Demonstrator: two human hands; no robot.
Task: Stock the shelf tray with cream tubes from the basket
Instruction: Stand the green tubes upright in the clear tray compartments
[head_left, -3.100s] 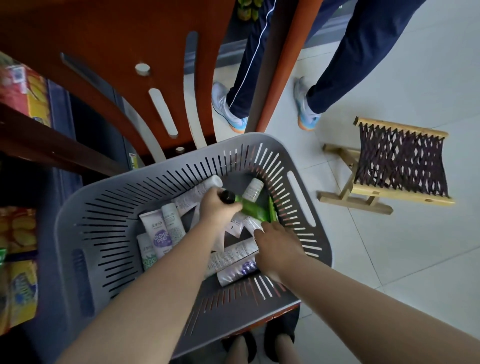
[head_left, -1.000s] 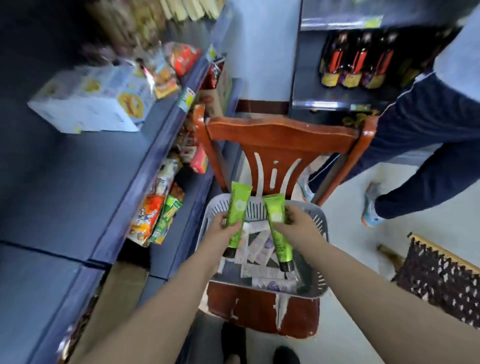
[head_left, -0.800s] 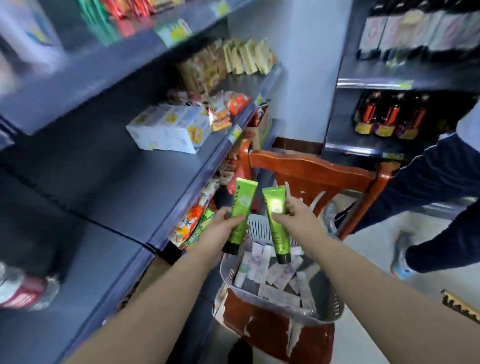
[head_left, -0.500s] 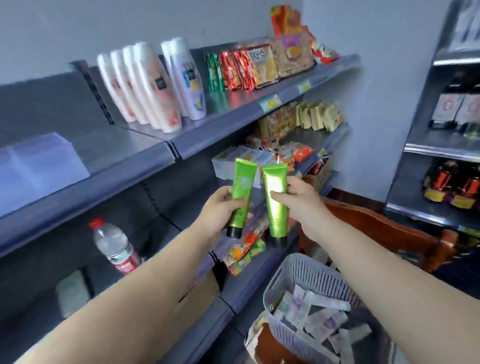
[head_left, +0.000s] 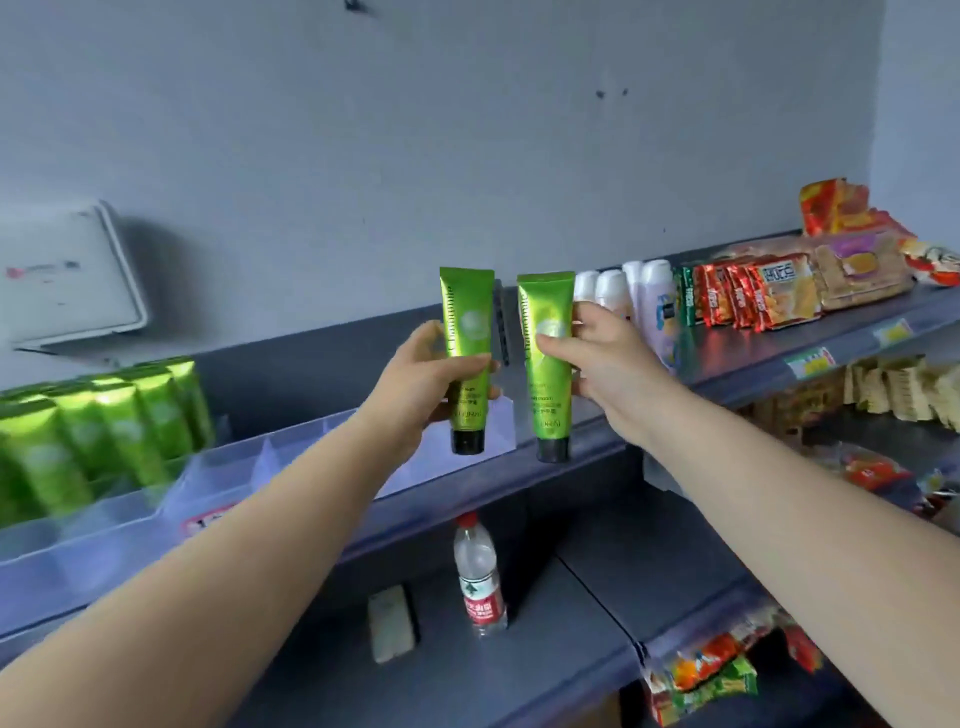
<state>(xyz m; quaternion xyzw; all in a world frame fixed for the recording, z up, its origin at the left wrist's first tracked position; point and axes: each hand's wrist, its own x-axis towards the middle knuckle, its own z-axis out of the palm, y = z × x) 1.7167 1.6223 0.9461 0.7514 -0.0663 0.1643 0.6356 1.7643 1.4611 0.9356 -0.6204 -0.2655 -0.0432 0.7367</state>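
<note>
My left hand (head_left: 421, 384) grips a green cream tube (head_left: 466, 332) upright, black cap down. My right hand (head_left: 605, 364) holds a second green cream tube (head_left: 545, 343) the same way, just to its right. Both tubes hang in the air in front of the upper shelf. A clear plastic shelf tray (head_left: 228, 467) with dividers runs along that shelf to the left. Several green tubes (head_left: 104, 431) stand in its left end. The basket is out of view.
White bottles (head_left: 644, 306) and red snack packs (head_left: 748, 296) stand on the upper shelf to the right. On the lower shelf are a water bottle (head_left: 478, 571) and a small flat pack (head_left: 392, 623). Snack bags (head_left: 701, 675) hang at lower right. A white box (head_left: 67, 275) is on the wall.
I lifted both green tubes out of the basket and raised them to the upper shelf. My view swung up and left, so the basket and chair dropped out of sight and the tray appeared.
</note>
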